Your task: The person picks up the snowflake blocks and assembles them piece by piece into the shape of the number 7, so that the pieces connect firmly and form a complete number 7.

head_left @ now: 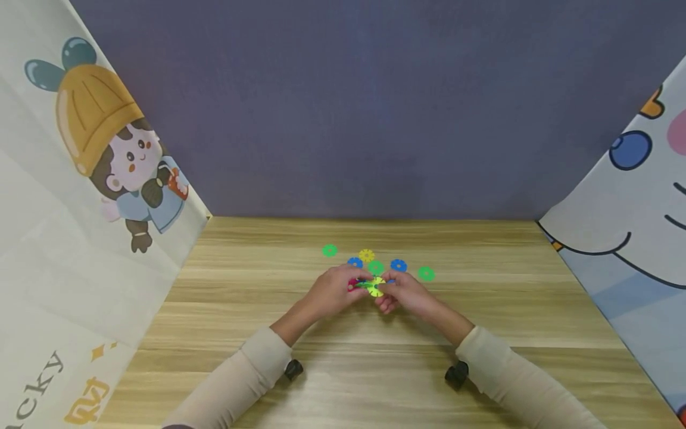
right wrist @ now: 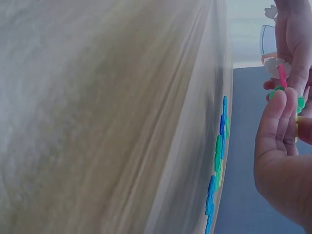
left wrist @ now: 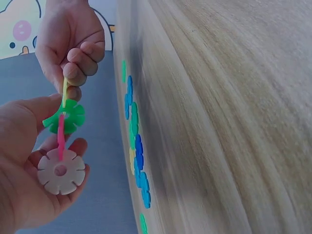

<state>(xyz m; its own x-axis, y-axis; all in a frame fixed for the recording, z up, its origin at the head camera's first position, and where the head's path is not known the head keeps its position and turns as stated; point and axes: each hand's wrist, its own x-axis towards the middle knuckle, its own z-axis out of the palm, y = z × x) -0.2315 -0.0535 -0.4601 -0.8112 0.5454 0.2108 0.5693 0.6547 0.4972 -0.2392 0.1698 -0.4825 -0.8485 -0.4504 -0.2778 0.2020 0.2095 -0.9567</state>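
Observation:
Over the table, my left hand [head_left: 333,291] holds a short chain of slotted plastic discs. In the left wrist view a white disc [left wrist: 61,173] hangs nearest, joined to a pink disc [left wrist: 61,136] seen edge-on. Beyond that comes a green disc [left wrist: 74,117], pinched between my left thumb and fingers. My right hand [head_left: 411,296] pinches a yellow disc [head_left: 377,288] by its edge, thumb against fingers. The yellow disc stands edge-on at the green one in the left wrist view, its lower edge meeting the green disc. Fingers partly hide the green disc in the right wrist view.
More discs lie flat on the wooden table [head_left: 257,268] just past the hands, among them a green disc [head_left: 329,250], a yellow disc [head_left: 367,255] and a blue disc [head_left: 399,265]. Another green disc [head_left: 426,273] lies to the right. A grey-blue panel [head_left: 343,119] rises behind the table.

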